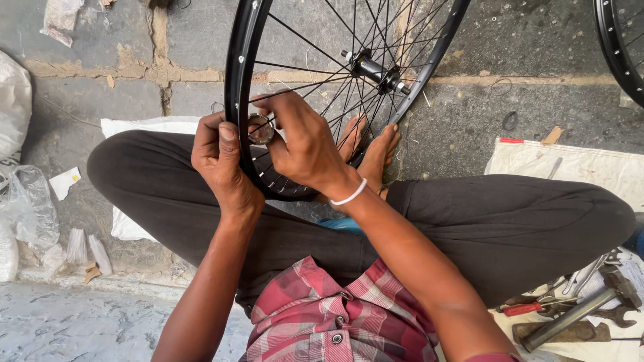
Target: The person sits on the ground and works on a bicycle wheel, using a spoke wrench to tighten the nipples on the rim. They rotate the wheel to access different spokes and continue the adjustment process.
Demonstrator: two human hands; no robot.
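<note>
A black bicycle wheel [236, 74] with thin spokes and a metal hub [373, 69] stands upright between my crossed legs. My left hand [220, 164] grips the rim from the outside, thumb pressed on it. My right hand [303, 144] reaches through the spokes and pinches a small round metal spoke tool [260, 129] held against the inner side of the rim. A white band sits on my right wrist.
I sit on a stone floor with my bare feet [376, 151] under the wheel. A hammer [580, 310], a red-handled screwdriver [530, 308] and wrenches lie on a white sheet [577, 164] at the right. Another wheel's rim [614, 47] shows at top right; plastic bags [23, 201] lie left.
</note>
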